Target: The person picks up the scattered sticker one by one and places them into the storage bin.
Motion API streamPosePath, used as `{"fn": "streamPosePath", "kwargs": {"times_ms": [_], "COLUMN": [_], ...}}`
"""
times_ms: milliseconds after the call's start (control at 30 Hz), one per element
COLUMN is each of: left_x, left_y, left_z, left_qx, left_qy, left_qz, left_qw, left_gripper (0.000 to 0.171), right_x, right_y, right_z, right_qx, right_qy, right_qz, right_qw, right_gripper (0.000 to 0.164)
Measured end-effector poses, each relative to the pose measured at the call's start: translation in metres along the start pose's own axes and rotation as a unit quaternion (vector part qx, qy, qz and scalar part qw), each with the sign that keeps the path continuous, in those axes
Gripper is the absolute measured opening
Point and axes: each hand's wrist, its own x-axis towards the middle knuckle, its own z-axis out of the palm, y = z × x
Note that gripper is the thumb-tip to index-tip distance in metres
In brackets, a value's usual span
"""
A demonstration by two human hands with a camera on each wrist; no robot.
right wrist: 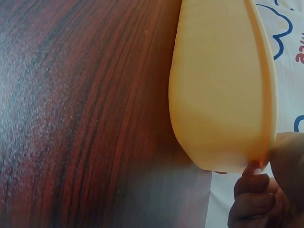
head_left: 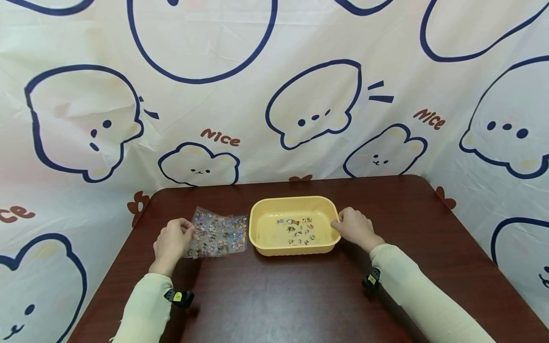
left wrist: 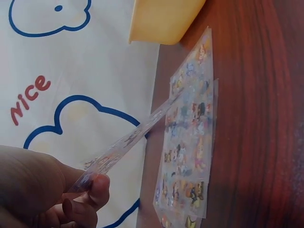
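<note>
My left hand pinches the edge of a clear sheet of small colourful stickers between thumb and fingers. That sheet slants up from other sticker sheets, which lie overlapping on the table; in the head view the sheets are left of the tub. A shallow yellow plastic tub with rounded corners stands beside them. Several small printed cartoon figures show on its floor. At the tub's right end, my right hand grips the rim, thumb on one side and fingers on the other.
The dark brown wood-grain table has rounded far corners. Behind it and at both sides hangs a pale cloth with blue-outlined cartoon animals. A small black device is strapped on each wrist, over the pale sleeves.
</note>
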Motion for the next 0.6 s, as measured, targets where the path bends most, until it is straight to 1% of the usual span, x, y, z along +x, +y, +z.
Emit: {"fn": "streamPosePath", "kwargs": {"times_ms": [233,600], "left_x": [-0.0026,-0.0048], "left_y": [0.0034,0.0065], "left_z": [-0.0029,-0.0107], "left_qx": [-0.003,-0.007], "left_qy": [0.012,0.025], "left_qz": [-0.002,0.007], "left_qw": [0.9999,0.9996], "left_gripper": [0.022,0.022], "right_x": [-0.0002,-0.0004], "right_y": [0.0003,0.0003], "right_z": [0.0001,0.0001], "right_qx": [-0.001,0.002], "right_qy": [0.001,0.000], "right_qz": [-0.001,0.001], "right_qw": [1.000,1.000], "right_gripper": [0.034,0.035]}}
